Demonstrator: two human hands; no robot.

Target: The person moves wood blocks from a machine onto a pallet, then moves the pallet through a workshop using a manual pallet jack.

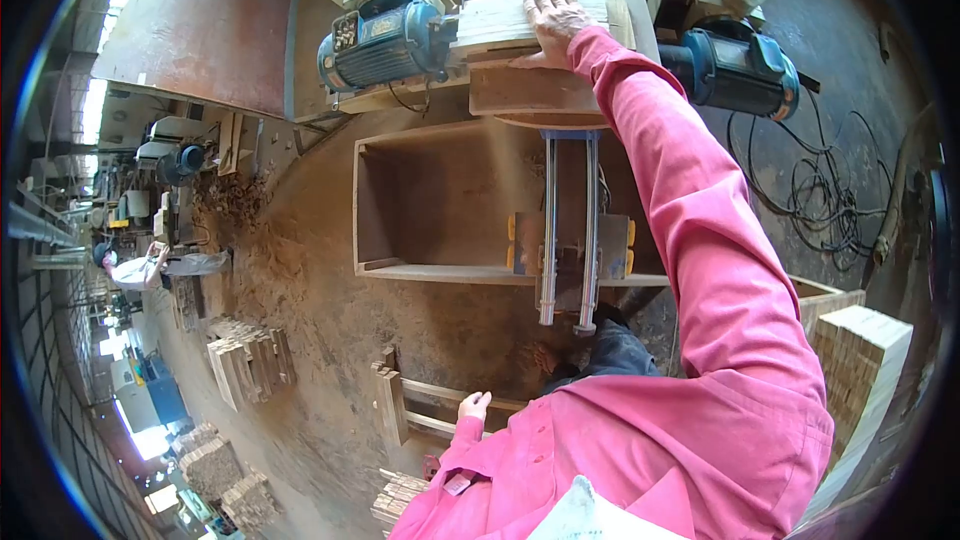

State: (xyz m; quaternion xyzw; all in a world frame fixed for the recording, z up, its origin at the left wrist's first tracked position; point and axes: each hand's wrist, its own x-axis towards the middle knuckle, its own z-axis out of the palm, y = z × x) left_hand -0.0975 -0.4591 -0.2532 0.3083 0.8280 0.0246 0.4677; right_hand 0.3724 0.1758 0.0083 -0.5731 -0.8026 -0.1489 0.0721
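My right hand (555,25) reaches far forward and lies flat on a row of pale wood strips (490,25) on the machine's bed. Its fingers are spread over the strips, and the thumb points left near the bed's front edge. My left hand (475,405) hangs low at my left side, its fingers curled in, with nothing visible in it. Close by it are the light wooden rails (440,392) of a low rack. Below the machine bed, two shiny metal rods (549,230) stick out towards me.
Blue motors flank the bed, one on the left (385,43) and one on the right (740,75). An open wooden box (440,272) sits below. Black cables (815,190) coil on the right floor. Wood stacks stand at right (860,370) and left (250,365). Another person (137,268) is far left.
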